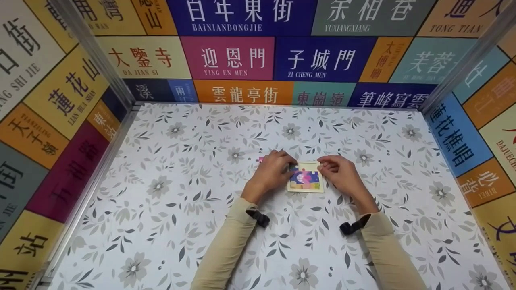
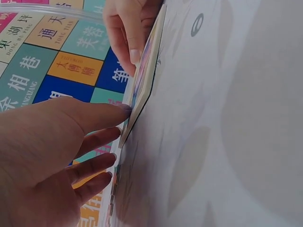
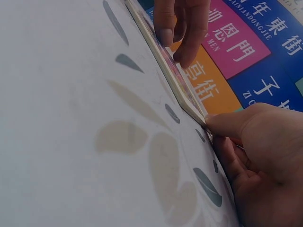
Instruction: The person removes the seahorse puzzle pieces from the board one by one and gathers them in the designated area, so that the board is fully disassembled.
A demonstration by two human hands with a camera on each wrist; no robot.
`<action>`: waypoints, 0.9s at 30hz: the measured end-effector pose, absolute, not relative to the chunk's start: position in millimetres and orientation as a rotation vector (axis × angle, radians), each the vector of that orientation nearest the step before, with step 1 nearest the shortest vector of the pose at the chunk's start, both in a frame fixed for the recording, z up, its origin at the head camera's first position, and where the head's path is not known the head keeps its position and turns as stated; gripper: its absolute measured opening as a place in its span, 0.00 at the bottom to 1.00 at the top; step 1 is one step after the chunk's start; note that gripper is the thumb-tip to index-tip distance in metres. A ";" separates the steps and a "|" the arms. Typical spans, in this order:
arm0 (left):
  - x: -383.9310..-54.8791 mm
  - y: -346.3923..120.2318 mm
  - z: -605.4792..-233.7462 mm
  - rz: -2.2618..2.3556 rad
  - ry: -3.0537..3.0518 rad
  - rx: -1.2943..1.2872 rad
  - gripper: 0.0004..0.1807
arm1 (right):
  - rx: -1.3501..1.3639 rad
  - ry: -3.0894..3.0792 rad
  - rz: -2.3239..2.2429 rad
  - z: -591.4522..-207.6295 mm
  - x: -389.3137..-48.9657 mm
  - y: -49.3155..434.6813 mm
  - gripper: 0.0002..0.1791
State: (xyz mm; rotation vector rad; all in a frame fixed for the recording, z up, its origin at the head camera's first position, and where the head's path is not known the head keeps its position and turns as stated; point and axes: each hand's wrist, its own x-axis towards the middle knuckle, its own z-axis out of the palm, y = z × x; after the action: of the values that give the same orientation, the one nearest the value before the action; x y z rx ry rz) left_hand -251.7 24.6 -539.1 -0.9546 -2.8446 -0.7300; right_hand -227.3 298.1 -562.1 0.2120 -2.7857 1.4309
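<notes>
A small jigsaw puzzle tray point(image 1: 305, 191) with a pale rim lies flat on the table. Puzzle pieces point(image 1: 305, 178) in it form a purple, pink and yellow picture with a round moon; a cream strip shows bare along the top. At the tray's left side is my left hand point(image 1: 272, 172). Its thumb point(image 2: 113, 116) touches the tray's edge area, while the other fingers extend loosely past it. My right hand point(image 1: 339, 172) pinches the tray's upper right corner between thumb point(image 3: 222, 124) and curled fingers. Both hands partly cover the tray's sides.
A pink puzzle piece point(image 1: 261, 159) shows beside the left hand, mostly hidden behind it. The tabletop point(image 1: 161, 225) has a white cover with grey flowers and leaves. Panels with coloured name blocks point(image 1: 234, 58) enclose the back and both sides. Dark straps point(image 1: 260, 218) circle the wrists.
</notes>
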 end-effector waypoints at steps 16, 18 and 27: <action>-249.7 25.6 -532.8 -0.552 -2.872 -0.890 0.19 | 0.189 -2.803 1.419 -559.4 -227.4 298.6 0.19; -249.3 26.3 -532.9 -0.528 -2.873 -0.898 0.19 | 0.185 -2.805 1.414 -559.7 -227.3 298.8 0.19; -247.4 29.6 -536.9 -0.566 -2.896 -0.917 0.17 | 0.194 -2.789 1.422 -563.3 -228.1 298.4 0.18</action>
State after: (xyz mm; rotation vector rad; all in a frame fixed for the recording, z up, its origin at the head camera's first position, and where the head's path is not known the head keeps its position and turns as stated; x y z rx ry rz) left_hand -247.4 29.6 -536.9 -0.9175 -2.8958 -0.5664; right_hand -228.1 298.4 -563.3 0.1943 -2.7891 1.4215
